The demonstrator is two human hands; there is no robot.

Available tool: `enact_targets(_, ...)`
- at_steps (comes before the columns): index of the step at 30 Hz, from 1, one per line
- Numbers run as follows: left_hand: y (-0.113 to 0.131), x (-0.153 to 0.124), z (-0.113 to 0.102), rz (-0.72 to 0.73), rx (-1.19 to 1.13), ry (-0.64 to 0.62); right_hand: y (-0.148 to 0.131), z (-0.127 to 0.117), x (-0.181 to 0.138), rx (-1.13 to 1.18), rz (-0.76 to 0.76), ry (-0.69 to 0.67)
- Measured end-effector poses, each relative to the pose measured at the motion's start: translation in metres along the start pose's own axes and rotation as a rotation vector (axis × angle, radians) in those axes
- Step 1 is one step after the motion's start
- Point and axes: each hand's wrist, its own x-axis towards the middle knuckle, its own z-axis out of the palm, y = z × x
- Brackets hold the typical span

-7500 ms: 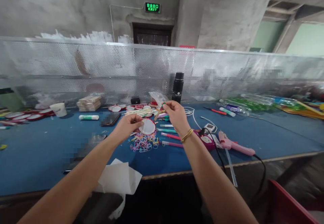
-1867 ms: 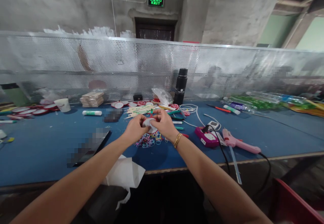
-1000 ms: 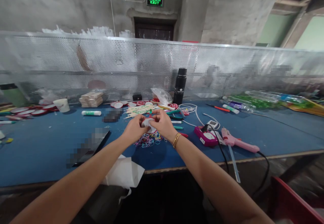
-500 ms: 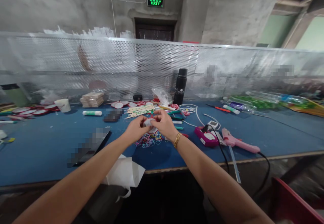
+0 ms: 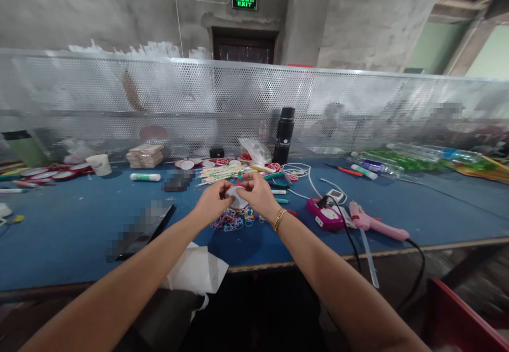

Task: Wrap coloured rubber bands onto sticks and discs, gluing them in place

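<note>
My left hand (image 5: 210, 203) and my right hand (image 5: 257, 195) meet above the blue table (image 5: 71, 235), both pinched on a small round white disc with a red rim (image 5: 237, 197). A thin green and red stick (image 5: 238, 178) pokes up just behind the disc. Below the hands lies a heap of coloured rubber bands (image 5: 233, 218). My right wrist wears a gold bracelet (image 5: 279, 219). The fingers hide most of the disc.
A pink glue gun (image 5: 374, 226) with black cable and a magenta device (image 5: 324, 217) lie right of my hands. Behind are wooden sticks (image 5: 217, 173), a black flask (image 5: 283, 135), more red-rimmed discs (image 5: 47, 174), a paper cup (image 5: 99, 165). White paper (image 5: 196, 270) hangs over the near edge.
Much earlier my hands were apart, left on the disc, right on a small piece. They have since come together on the disc; over the last second they barely move.
</note>
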Motion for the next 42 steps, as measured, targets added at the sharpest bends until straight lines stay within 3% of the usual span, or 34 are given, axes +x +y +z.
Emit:
enact_targets(11,0.0056,-0.0009,-0.0012,-0.031,0.027,0.017,0.0015,0.0018,-0.0007,-0.009,-0.005,-0.011)
enact_targets(24,0.0007,0.0011,-0.0039,-0.12,-0.137,0.058,0.0026,0.0059,-0.0007,0.004,-0.031,-0.042)
enact_targets(42,0.0043,-0.0008,-0.005,-0.124,-0.026,0.103,0.0037,0.0054,-0.0018,-0.049,-0.043,-0.068)
